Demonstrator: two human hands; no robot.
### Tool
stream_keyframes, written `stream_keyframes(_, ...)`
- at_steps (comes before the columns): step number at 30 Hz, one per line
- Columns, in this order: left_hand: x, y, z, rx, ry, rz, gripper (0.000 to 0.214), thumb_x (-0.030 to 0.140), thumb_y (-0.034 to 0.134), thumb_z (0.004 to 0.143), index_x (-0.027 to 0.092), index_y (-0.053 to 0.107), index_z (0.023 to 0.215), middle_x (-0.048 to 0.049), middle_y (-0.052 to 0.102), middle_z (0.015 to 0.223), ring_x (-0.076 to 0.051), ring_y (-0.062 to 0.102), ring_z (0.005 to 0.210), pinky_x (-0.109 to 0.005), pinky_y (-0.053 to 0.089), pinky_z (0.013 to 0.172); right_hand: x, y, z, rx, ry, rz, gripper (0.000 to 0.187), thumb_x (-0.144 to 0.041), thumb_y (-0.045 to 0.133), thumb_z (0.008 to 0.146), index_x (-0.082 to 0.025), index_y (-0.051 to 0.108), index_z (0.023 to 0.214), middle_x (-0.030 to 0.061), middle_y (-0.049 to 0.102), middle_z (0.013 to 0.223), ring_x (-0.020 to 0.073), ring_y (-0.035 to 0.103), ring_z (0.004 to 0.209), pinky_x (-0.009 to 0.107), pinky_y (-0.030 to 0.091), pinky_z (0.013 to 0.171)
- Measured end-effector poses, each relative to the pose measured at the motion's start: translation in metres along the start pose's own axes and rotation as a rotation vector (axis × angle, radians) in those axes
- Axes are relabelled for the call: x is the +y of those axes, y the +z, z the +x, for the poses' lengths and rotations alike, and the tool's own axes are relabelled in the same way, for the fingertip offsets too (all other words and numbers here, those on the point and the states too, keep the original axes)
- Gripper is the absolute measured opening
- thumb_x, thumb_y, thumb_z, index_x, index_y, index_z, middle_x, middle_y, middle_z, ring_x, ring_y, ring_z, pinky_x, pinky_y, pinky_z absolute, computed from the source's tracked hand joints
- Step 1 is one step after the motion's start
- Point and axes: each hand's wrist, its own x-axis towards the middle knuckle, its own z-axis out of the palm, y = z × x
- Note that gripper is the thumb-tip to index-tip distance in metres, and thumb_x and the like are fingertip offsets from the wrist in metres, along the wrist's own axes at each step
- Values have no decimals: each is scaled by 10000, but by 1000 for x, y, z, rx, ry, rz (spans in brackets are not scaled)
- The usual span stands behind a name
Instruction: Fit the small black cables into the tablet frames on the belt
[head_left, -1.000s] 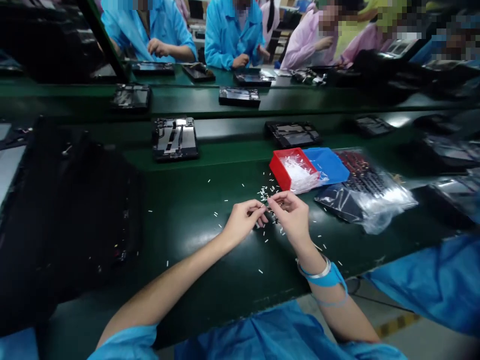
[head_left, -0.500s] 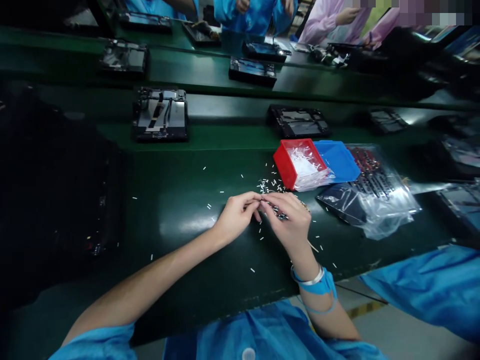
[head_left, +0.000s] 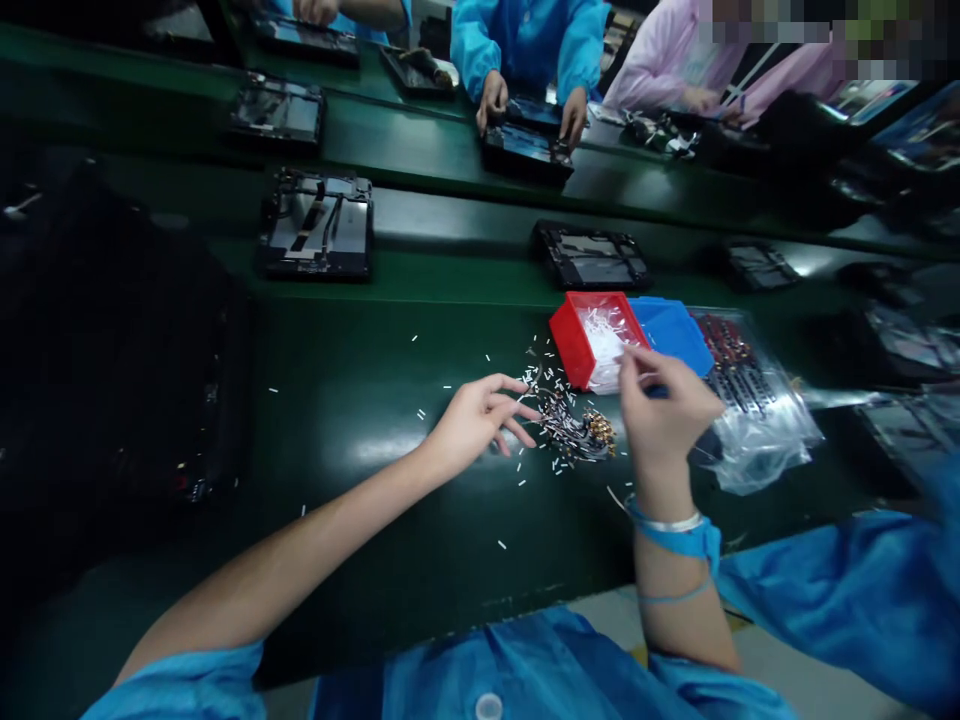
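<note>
My left hand (head_left: 476, 422) rests low over the dark green table (head_left: 360, 440) with its fingers spread, tips beside a small heap of thin cables with gold connectors (head_left: 576, 433). My right hand (head_left: 664, 408) is raised near the red bin (head_left: 581, 345), thumb and forefinger pinched together; what they hold is too small to name. A blue strap and a bracelet circle my right wrist. Tiny white bits (head_left: 420, 412) lie scattered around both hands.
A blue bin (head_left: 673, 333) sits right of the red one, then a clear plastic bag of dark parts (head_left: 750, 400). Open black device frames (head_left: 316, 223) lie along the conveyor behind. Co-workers in blue and pink smocks work at the far side. A black mass fills the left.
My hands were pinched together over the cables. They have parted: the right hand rose towards the red bin, the left opened its fingers, and the cable heap now lies uncovered between them.
</note>
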Motion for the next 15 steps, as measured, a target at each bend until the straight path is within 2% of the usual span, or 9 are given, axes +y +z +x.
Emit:
stream_keyframes(2, 1, -3, 2, 25, -2, -36, 157, 132, 437, 884, 132, 492, 1031, -145, 718, 969, -161, 703, 624, -194, 497, 429, 15, 4, 10, -41, 9, -101, 193, -207, 532, 829, -193, 724, 830, 62, 747, 771, 200, 670, 653, 334, 523, 596)
stream_keyframes(4, 2, -4, 3, 47, 4, -60, 127, 127, 438, 885, 146, 463, 1007, -140, 717, 967, -168, 711, 663, -192, 506, 447, 12, 6, 11, -105, -73, -67, 176, -209, 548, 837, -192, 723, 842, 75, 755, 841, 228, 693, 765, 361, 539, 666)
stream_keyframes(6, 2, -4, 3, 56, 11, -72, 141, 118, 434, 885, 153, 450, 1020, -127, 714, 952, -172, 713, 692, -193, 516, 464, -7, 6, 2, -150, -193, 104, 134, -184, 582, 854, -206, 712, 878, 60, 755, 887, 211, 696, 825, 361, 551, 734)
stream_keyframes(9, 3, -2, 2, 51, 18, -71, 261, 92, 452, 867, 155, 443, 1121, -82, 705, 880, -169, 706, 699, -200, 525, 486, -43, 3, -14, -233, -345, 301, 133, -115, 609, 846, -203, 696, 896, 63, 746, 860, 180, 678, 772, 333, 556, 695)
stream_keyframes(12, 4, -1, -1, 25, 64, -11, 417, 75, 462, 853, 163, 425, 1259, -45, 690, 825, -159, 689, 706, -196, 515, 500, -60, 3, -23, -270, -371, 351, 123, -94, 620, 835, -188, 684, 883, 80, 737, 838, 181, 655, 743, 323, 552, 641)
stream_keyframes(15, 5, -3, -5, -29, 206, 224, 516, 56, 425, 849, 175, 419, 1351, -28, 695, 814, -140, 667, 701, -226, 521, 597, -61, 2, -27, -277, -337, 376, 119, -82, 625, 824, -184, 668, 864, 74, 728, 809, 175, 644, 726, 312, 548, 633)
